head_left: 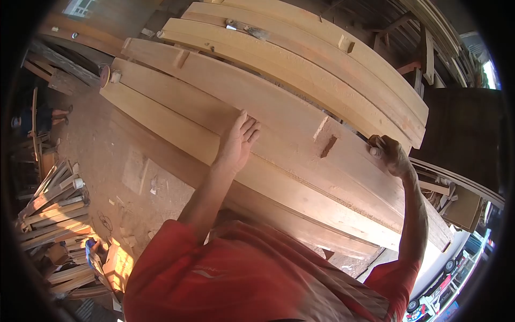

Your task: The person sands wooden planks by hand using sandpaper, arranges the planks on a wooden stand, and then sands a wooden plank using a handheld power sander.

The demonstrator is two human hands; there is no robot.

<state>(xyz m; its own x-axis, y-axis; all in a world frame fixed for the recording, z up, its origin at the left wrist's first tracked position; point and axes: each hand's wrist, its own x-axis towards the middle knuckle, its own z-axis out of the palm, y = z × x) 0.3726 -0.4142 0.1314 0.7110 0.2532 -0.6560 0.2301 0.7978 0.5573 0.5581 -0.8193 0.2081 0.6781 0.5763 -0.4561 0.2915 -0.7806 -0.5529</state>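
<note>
A long, wide wooden board (284,115) with rectangular slots cut through it lies slantwise in front of me. My left hand (238,140) is at its near edge, with the fingers curled in against the wood. At the far edge, toward the right end, my right hand (390,154) has its fingers bent and pinched around the rim. A dark spot shows by those fingertips, too small to make out. One slot (329,146) lies between my two hands. Paler planks (316,174) with sawdust along a seam lie on the side nearer my body.
More long planks (300,67) lie beyond the board. A round reddish disc (105,76) sits at the left plank ends. Offcuts (59,214) are heaped at left on the dusty floor (102,145). A person (53,114) is at far left. Vehicles (448,276) show at lower right.
</note>
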